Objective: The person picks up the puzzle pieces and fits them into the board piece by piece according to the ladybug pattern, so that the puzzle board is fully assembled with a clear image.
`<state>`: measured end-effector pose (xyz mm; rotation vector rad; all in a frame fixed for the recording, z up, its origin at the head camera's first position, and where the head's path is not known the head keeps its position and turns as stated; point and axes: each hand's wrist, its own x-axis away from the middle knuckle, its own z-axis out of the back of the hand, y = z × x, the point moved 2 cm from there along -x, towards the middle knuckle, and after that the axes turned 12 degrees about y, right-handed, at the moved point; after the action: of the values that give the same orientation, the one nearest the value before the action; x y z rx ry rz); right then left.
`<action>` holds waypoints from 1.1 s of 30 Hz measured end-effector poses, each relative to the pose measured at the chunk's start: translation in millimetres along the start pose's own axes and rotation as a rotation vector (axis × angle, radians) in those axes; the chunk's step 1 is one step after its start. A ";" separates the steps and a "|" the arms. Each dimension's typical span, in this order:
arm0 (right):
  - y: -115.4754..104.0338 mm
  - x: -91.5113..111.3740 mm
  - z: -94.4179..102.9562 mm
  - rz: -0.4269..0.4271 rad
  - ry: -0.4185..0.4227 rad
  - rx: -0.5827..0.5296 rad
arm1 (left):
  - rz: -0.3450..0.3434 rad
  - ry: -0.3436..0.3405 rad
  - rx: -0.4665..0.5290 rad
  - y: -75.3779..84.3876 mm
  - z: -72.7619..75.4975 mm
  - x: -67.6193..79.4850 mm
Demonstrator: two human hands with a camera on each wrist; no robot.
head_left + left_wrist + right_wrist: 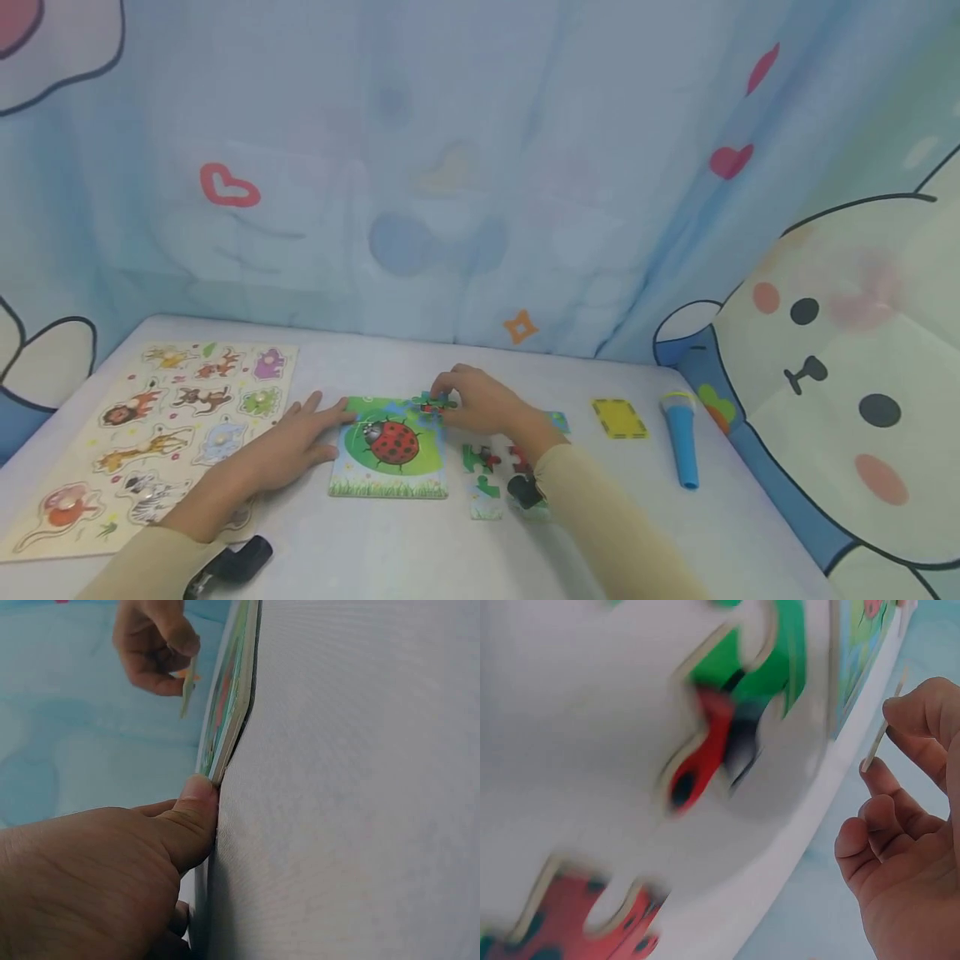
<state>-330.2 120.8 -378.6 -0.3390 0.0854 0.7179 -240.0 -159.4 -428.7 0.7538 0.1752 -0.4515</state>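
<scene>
A square ladybug puzzle board (pixel 352 477) lies on the white table, in front of the person. The left hand (pixel 288 446) rests at its left side, fingers spread; in the left wrist view the thumb (pixel 196 796) touches the board's edge. Over the board's upper right corner, the right hand (pixel 480 404) pinches a puzzle piece (pixel 429 407) between thumb and fingertips. That piece (pixel 875 746) appears edge-on in the right wrist view, held clear of the board. Loose green and red puzzle pieces (pixel 480 458) lie right of the board, partly hidden by the right forearm.
A large animal peg puzzle (pixel 180 446) covers the table's left side. To the right lie a yellow square (pixel 619 418) and a blue toy microphone (pixel 682 442). A patterned curtain (pixel 450 167) hangs behind the table. Both wrists carry black camera mounts (pixel 247 560).
</scene>
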 end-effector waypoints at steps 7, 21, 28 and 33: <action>-14.7 -12.9 -12.1 -0.004 -0.031 0.017 | -0.005 -0.006 -0.015 2.3 1.0 -2.5; -31.4 -22.4 -27.3 0.003 -0.082 0.027 | 0.030 -0.014 -0.003 -2.2 -1.1 -0.9; -33.8 -25.7 -34.3 0.002 -0.103 0.055 | 0.027 -0.012 -0.021 -5.2 -3.1 -2.4; -36.1 -27.8 -36.0 0.015 -0.117 0.067 | 0.035 -0.012 -0.029 -6.1 -3.0 -2.2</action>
<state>-326.0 66.1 -397.2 -0.2321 0.0007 0.7464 -244.7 -160.5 -433.9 0.7242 0.1569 -0.4198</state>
